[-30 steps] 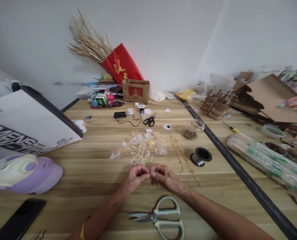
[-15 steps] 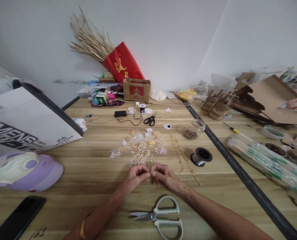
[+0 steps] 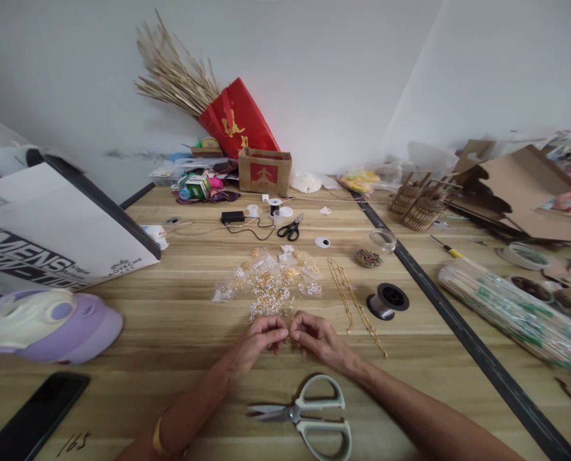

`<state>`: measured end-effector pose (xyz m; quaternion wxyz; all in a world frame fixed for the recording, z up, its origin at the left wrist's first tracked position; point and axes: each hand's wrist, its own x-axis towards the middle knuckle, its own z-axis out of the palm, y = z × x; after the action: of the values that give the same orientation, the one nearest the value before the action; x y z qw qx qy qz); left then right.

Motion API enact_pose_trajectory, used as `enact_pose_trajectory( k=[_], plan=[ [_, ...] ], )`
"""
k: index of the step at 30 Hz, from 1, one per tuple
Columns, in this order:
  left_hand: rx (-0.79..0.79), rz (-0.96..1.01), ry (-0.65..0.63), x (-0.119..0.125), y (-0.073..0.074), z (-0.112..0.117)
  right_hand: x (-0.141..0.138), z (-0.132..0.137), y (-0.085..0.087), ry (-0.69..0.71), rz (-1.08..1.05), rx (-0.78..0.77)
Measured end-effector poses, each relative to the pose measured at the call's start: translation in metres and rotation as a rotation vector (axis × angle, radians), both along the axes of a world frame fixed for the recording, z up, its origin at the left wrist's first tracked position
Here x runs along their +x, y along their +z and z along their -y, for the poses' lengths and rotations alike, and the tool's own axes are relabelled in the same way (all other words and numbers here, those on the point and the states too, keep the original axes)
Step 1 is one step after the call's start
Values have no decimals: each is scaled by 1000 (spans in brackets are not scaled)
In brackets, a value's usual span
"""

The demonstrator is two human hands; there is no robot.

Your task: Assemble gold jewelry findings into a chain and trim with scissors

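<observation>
My left hand (image 3: pixel 265 336) and my right hand (image 3: pixel 313 336) meet almost tip to tip over the table, both closed in a pinch. What they pinch is too small to make out; a faint thin line shows on the wood below them. Just beyond the fingers lies a pile of clear and gold beads (image 3: pixel 269 298) with small plastic bags (image 3: pixel 225 289) around it. White-handled scissors (image 3: pixel 321 413) rest partly spread on the near side. Gold chains (image 3: pixel 345 291) lie to the right, beside a black spool of clear line (image 3: pixel 387 301).
A round tub of mixed beads (image 3: pixel 369 257) and black scissors (image 3: pixel 291 227) stand further back. On the left are a phone (image 3: pixel 36 416), a purple cap (image 3: pixel 84 326) and a white box (image 3: pixel 50 230). Wrapped sticks (image 3: pixel 511 314) lie on the right.
The left fingers have drawn in and curled a little more, and the right hand has shifted very slightly. Both hands stay pinched; the objects on the table lie as before.
</observation>
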<state>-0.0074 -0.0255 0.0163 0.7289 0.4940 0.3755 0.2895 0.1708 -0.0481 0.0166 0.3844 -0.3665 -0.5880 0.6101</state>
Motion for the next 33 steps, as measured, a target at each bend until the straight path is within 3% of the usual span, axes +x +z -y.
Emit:
enact_pose_trajectory(
  k=[2, 7, 11, 20, 33],
  plan=[
    [-36, 14, -18, 0, 0, 0, 2, 0, 0, 11, 49, 76],
    [-119, 34, -60, -2, -1, -1, 8, -3, 0, 2, 262, 431],
    [-175, 60, -94, -3, -2, -1, 9, -4, 3, 40, 318, 575],
    [-143, 52, -90, -2, 1, 0, 11, -2, 3, 116, 404, 660],
    [-234, 79, -58, 0, -2, 0, 12, -2, 7, 177, 603, 743]
  ],
)
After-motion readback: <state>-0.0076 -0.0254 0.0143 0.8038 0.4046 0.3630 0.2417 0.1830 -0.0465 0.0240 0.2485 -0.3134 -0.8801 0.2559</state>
